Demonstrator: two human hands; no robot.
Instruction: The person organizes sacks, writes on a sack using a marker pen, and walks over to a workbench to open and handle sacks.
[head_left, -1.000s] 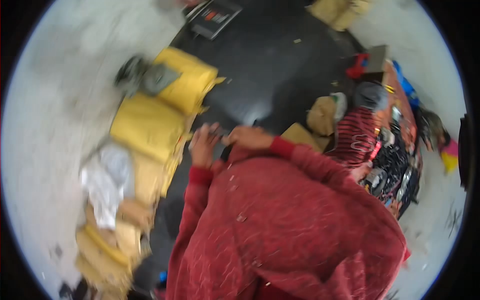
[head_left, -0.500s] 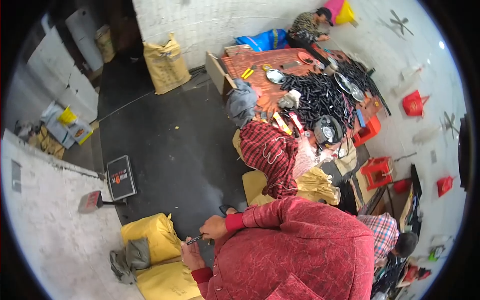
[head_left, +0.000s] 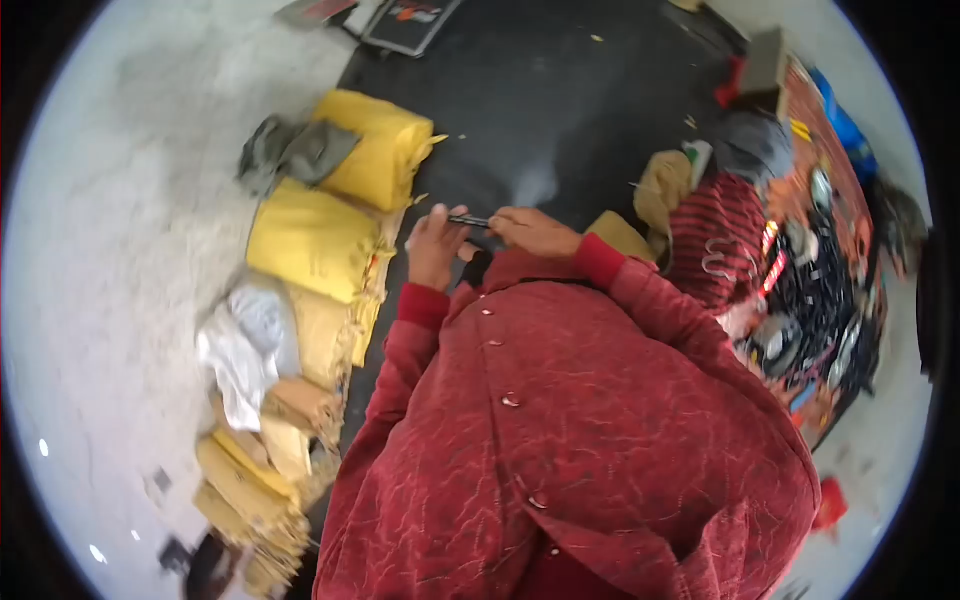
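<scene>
Between my two hands lies a slim black pen-like stick (head_left: 468, 221), roughly level and in front of the red jacket. My right hand (head_left: 538, 233) is closed around its right end. The fingers of my left hand (head_left: 432, 250) hold the stick's left end. Blur hides the fine detail of the stick and of the fingertips.
Yellow sacks (head_left: 310, 240) line the wall on the left, with a grey cloth (head_left: 295, 155) and a white bag (head_left: 240, 350) on them. At right, a red-topped table (head_left: 848, 190) bears many black pieces. A striped red cloth (head_left: 715, 240) hangs before it. The floor (head_left: 570, 90) is dark.
My view has swung left and down, so the sacks are nearer the middle and the table is at the right edge. My left hand has come onto the stick's other end.
</scene>
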